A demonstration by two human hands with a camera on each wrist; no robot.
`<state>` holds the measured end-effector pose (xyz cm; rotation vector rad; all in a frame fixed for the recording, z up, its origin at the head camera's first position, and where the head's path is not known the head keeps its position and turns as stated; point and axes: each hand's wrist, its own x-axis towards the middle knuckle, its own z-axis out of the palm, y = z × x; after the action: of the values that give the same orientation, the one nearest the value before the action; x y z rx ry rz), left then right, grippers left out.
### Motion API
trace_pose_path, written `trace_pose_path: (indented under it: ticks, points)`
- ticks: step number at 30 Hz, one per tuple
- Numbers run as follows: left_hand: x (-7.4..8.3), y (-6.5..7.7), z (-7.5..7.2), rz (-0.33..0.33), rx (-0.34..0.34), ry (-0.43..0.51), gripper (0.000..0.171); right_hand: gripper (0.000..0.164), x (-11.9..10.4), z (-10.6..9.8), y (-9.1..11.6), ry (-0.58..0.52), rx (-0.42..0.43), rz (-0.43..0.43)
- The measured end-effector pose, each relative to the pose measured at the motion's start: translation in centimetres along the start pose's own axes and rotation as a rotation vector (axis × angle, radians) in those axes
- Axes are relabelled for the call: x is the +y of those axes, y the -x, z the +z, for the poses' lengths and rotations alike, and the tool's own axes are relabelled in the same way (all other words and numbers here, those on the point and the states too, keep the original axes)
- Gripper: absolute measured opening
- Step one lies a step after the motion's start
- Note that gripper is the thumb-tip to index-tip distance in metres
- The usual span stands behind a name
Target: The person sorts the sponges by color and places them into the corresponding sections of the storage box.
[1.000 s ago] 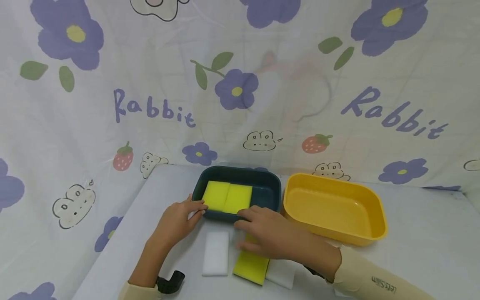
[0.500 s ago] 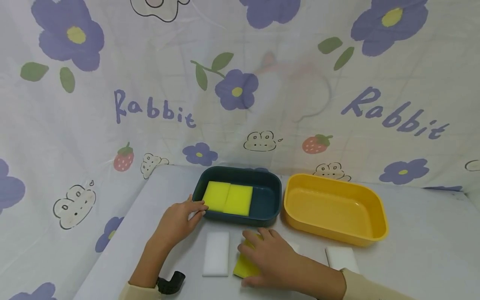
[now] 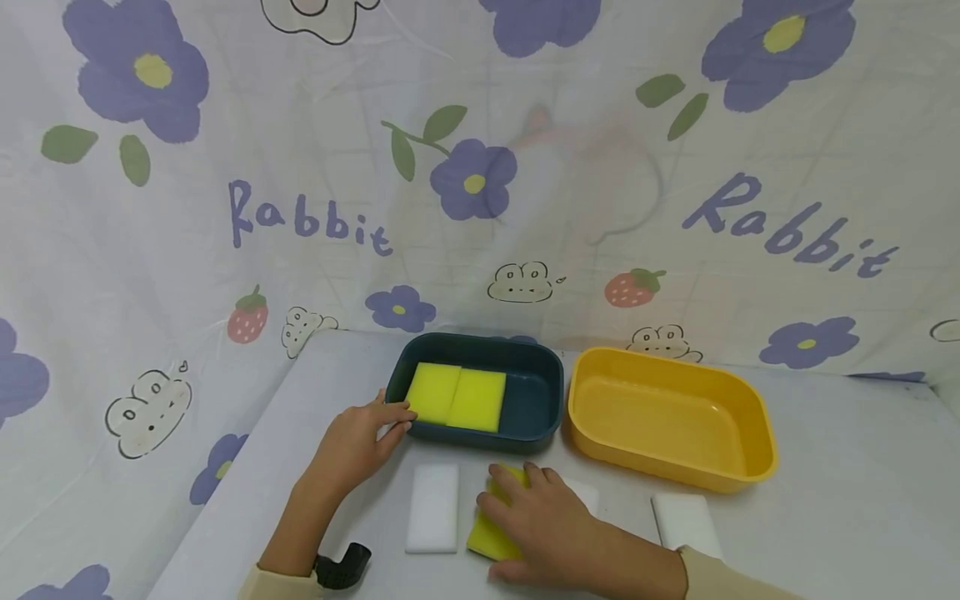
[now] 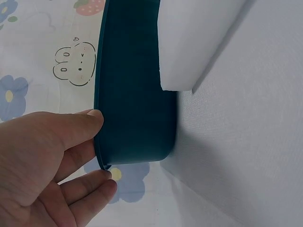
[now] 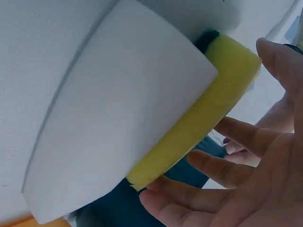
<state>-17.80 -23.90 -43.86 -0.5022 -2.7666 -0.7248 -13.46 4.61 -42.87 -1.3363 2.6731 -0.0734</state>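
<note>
My left hand (image 3: 358, 446) pinches the left front corner of a dark green plastic tub (image 3: 528, 404); the left wrist view shows the thumb at the rim (image 4: 97, 85). Two yellow sponges (image 3: 455, 396) lie side by side in that tub's left part. Over the table in front, my right hand (image 3: 543, 525) lies across another yellow sponge (image 3: 498, 525). In the right wrist view, thumb and fingers span this dark-backed sponge (image 5: 203, 113), the fingertips along its edge. A white sponge block (image 5: 118, 104) lies right beside it, partly hidden by the hand in the head view.
A yellow tub (image 3: 667, 412) stands right of the green one, nothing seen in it. One white block (image 3: 433, 508) lies left of the held sponge, another (image 3: 684, 521) near my right forearm. A patterned curtain (image 3: 480, 242) hangs behind the table.
My right hand has drawn back from the green tub's front edge to the yellow sponge on the table and settled over it. My left hand stays at the tub corner.
</note>
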Motion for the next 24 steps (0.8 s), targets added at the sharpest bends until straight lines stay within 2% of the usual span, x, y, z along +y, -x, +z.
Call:
trace_pose_path:
  ticks: [4,12,18,24]
  points:
    - [0.0,0.0,0.0,-0.004,-0.005,-0.001,0.022,0.065,0.2,0.1,-0.1,-0.032,0.003,0.010]
    - [-0.2,0.0,0.1,0.005,0.009,-0.004,0.022,0.077,0.7,0.2,-0.2,-0.085,0.016,0.016]
    - [-0.2,0.0,0.2,0.013,0.020,-0.012,0.022,0.074,0.8,0.0,-0.3,-0.150,0.002,0.017]
    - [-0.1,0.0,0.2,-0.009,0.005,-0.014,0.022,0.069,1.2,-0.5,-0.3,-0.241,0.002,-0.071]
